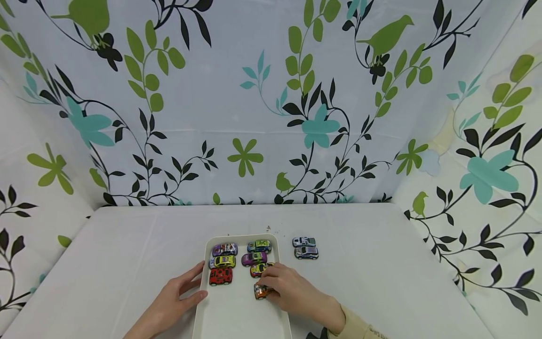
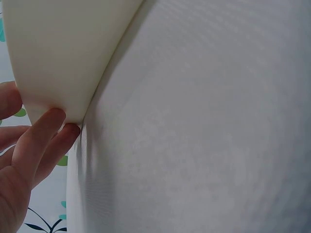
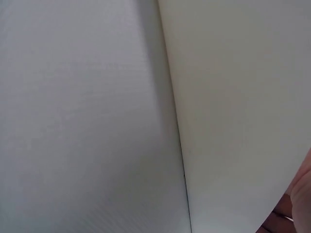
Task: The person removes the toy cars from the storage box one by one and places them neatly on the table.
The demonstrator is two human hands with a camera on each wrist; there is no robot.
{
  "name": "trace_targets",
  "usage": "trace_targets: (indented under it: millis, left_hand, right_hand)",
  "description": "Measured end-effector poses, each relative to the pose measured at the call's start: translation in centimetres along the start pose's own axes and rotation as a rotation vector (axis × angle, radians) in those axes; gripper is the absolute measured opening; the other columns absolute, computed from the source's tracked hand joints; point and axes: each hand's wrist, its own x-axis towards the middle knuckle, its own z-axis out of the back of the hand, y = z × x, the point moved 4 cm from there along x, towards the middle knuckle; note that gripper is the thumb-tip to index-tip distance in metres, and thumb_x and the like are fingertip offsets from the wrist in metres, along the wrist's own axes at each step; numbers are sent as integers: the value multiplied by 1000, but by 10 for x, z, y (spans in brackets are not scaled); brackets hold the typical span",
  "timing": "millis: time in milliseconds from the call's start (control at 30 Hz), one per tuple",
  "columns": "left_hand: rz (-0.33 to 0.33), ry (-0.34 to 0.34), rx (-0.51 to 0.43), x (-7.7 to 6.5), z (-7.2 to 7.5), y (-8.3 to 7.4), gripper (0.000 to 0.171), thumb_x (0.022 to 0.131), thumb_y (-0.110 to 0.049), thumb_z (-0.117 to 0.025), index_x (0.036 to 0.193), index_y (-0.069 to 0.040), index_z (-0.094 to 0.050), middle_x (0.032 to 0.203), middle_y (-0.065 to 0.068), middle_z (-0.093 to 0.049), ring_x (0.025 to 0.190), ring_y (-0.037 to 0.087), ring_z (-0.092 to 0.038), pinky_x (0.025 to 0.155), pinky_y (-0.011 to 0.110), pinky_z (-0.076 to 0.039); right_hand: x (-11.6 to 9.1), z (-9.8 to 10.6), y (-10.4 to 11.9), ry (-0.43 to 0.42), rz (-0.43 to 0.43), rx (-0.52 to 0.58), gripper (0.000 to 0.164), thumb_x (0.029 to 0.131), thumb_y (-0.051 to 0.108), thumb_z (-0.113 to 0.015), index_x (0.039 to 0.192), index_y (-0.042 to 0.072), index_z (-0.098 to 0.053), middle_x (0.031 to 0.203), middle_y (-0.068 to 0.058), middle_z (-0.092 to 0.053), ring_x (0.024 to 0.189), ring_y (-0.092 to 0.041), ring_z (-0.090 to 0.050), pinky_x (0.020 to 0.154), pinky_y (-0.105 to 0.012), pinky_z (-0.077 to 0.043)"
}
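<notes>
A cream tray (image 1: 242,320) holds two columns of small toy cars. My right hand (image 1: 294,289) is over its right side and pinches an orange toy car (image 1: 259,292), partly covered by the fingers. Just above it lies a yellow and red toy car (image 1: 257,270), partly behind the hand, then a purple one (image 1: 254,258) and a green one (image 1: 259,246). The left column has a violet car (image 1: 225,249), a yellow car (image 1: 222,262) and a red car with black spots (image 1: 220,276). Fingertips of my left hand (image 1: 169,301) touch the tray's left wall (image 2: 63,58) from outside.
Two silver toy cars (image 1: 305,247) stand on the white table (image 1: 360,263), right of the tray. Patterned cloth (image 1: 254,94) with leaves and birds hangs behind and at both sides. Something black (image 1: 318,334) shows by the right sleeve (image 1: 353,325).
</notes>
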Motion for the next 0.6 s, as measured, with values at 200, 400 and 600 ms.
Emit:
trace_targets:
  millis: [200,400,600]
  left_hand:
    - [5,7,-1,1,0,0,78,91,-20,-74,154,2,-33,157,27,-34,133,47,-49,92,38,-59]
    - [36,-1,8,3,0,1,79,90,-21,-75,154,0,-34,156,26,-35,132,45,-51,90,39,-59]
    - [47,-4,9,3,-1,2,79,90,-21,-75,154,-1,-34,156,26,-35,131,46,-51,89,40,-60]
  right_hand:
    - [-1,3,2,13,-30,27,24,86,6,-77,109,12,-74,107,2,-69,98,-10,-62,85,-18,-54]
    - [-2,9,6,6,-42,8,24,86,9,-78,110,13,-74,108,3,-67,100,-9,-61,87,-18,-54]
    - [-3,12,7,1,-48,11,25,87,10,-77,112,13,-74,110,3,-67,103,-9,-61,89,-17,-53]
